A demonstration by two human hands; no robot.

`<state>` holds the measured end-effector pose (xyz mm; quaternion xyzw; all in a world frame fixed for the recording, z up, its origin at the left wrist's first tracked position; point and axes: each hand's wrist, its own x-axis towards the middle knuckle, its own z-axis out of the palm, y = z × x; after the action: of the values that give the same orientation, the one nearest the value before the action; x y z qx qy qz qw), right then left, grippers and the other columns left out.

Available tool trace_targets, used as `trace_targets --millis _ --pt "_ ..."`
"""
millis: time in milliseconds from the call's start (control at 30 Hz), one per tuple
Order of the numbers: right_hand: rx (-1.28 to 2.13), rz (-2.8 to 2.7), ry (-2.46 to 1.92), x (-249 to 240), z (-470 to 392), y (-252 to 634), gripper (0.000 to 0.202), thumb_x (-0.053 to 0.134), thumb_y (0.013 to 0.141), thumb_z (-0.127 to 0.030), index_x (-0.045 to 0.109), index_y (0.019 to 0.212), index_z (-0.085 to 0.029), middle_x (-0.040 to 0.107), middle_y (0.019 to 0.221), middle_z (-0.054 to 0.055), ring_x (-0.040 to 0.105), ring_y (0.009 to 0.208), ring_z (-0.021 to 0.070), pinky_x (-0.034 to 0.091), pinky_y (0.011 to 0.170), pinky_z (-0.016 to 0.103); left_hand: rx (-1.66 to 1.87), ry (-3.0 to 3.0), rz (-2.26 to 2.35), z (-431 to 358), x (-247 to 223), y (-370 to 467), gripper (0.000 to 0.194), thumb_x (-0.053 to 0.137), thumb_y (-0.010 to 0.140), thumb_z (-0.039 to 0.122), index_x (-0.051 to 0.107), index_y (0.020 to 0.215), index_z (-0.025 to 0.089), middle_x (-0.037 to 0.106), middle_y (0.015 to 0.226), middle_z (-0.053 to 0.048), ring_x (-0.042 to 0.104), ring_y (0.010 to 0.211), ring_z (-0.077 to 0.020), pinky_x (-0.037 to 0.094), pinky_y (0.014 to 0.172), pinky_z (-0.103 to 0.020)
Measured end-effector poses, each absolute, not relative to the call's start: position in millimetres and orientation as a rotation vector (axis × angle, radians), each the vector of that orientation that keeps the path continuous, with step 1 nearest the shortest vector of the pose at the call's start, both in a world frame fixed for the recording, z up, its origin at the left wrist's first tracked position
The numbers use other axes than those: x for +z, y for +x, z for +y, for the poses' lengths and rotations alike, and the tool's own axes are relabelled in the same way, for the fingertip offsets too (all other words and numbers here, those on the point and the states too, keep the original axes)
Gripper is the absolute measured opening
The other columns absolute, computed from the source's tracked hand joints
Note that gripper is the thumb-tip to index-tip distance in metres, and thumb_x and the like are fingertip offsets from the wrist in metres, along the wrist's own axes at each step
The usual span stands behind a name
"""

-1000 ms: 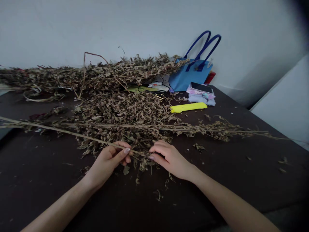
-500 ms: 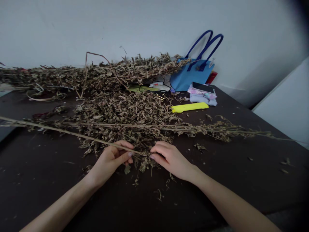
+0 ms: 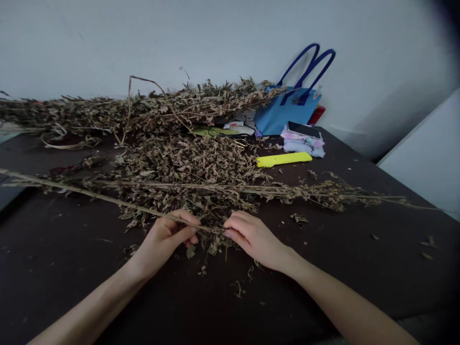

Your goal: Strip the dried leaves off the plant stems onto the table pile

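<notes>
The left hand (image 3: 168, 239), at the centre of the frame, pinches a long dried stem (image 3: 108, 198) between thumb and forefinger. Its thumb lies along the near side of the stem, while the other fingers curl loosely underneath. The stem slants from the left edge of the frame down to the centre, its leafy end lying between the two hands.

The right hand (image 3: 257, 242), just right of centre, has its thumb and forefinger brought nearly together at that leafy end, with only a narrow gap taken up by the stem; its remaining fingers are bent and stacked behind the forefinger. The back of this hand faces up, its fingertips pointing left towards the other hand.

The forearms enter from the lower left and lower right corners, converging over the dark table (image 3: 179, 311). Just beyond the fingers, mid-frame, sits a heap of dried leaves (image 3: 194, 160), crossed by a bundle of dried stalks (image 3: 287, 191) running out to the right.
</notes>
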<state>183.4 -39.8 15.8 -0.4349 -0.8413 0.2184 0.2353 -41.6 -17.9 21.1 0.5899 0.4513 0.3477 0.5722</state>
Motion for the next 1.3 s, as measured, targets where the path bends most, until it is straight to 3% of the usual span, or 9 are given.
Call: trace_targets --millis 233,467,700,967,1300 --pt "0.539 -2.279 -1.201 17.1 -39.5 183.5 0.017 0.04 0.093 -0.026 0.054 0.089 -0.018 0.055 0.083 0.004 0.05 0.079 0.0141 0.042 0.069 0.027 0.792 1.218 1.052 -18.0 15.9 -39.8 0.011 0.064 0.079 0.023 0.063 0.087 0.016 0.061 0.068 0.001 0.055 0.06 -0.0091 0.045 0.054 -0.018" --pt "0.413 -2.263 -1.204 15.0 -38.0 185.8 0.017 0.04 0.093 -0.025 0.054 0.088 -0.017 0.055 0.084 0.005 0.05 0.08 0.015 0.043 0.07 0.028 0.801 0.931 0.887 -19.1 16.3 -36.6 0.018 0.06 0.083 0.029 0.066 0.091 0.014 0.068 0.096 -0.009 0.056 0.061 -0.008 0.048 0.054 -0.018" --pt "0.33 -2.311 -1.217 11.1 -39.4 182.9 0.019 0.039 0.093 -0.025 0.055 0.089 -0.017 0.057 0.085 0.006 0.051 0.082 0.0154 0.044 0.07 0.028 0.802 0.855 0.928 -17.1 11.2 -35.8 0.029 0.055 0.086 0.035 0.068 0.081 0.01 0.071 0.082 -0.011 0.065 0.073 -0.0146 0.053 0.071 -0.026" --pt "0.333 -2.334 -1.201 11.0 -40.8 179.4 0.02 0.039 0.094 -0.025 0.055 0.087 -0.017 0.056 0.082 0.005 0.05 0.079 0.0148 0.043 0.068 0.027 0.779 0.955 1.006 -16.7 10.6 -36.7 0.032 0.056 0.084 0.04 0.067 0.077 0.01 0.069 0.07 -0.007 0.062 0.061 -0.0121 0.05 0.06 -0.022" --pt "0.351 -2.326 -1.206 9.9 -42.2 177.3 0.021 0.039 0.094 -0.025 0.055 0.084 -0.017 0.055 0.079 0.004 0.05 0.078 0.0146 0.042 0.065 0.027 0.807 1.063 1.054 -16.8 11.7 -37.0 0.032 0.057 0.083 0.041 0.065 0.076 0.011 0.068 0.067 -0.006 0.061 0.058 -0.0125 0.049 0.058 -0.024"
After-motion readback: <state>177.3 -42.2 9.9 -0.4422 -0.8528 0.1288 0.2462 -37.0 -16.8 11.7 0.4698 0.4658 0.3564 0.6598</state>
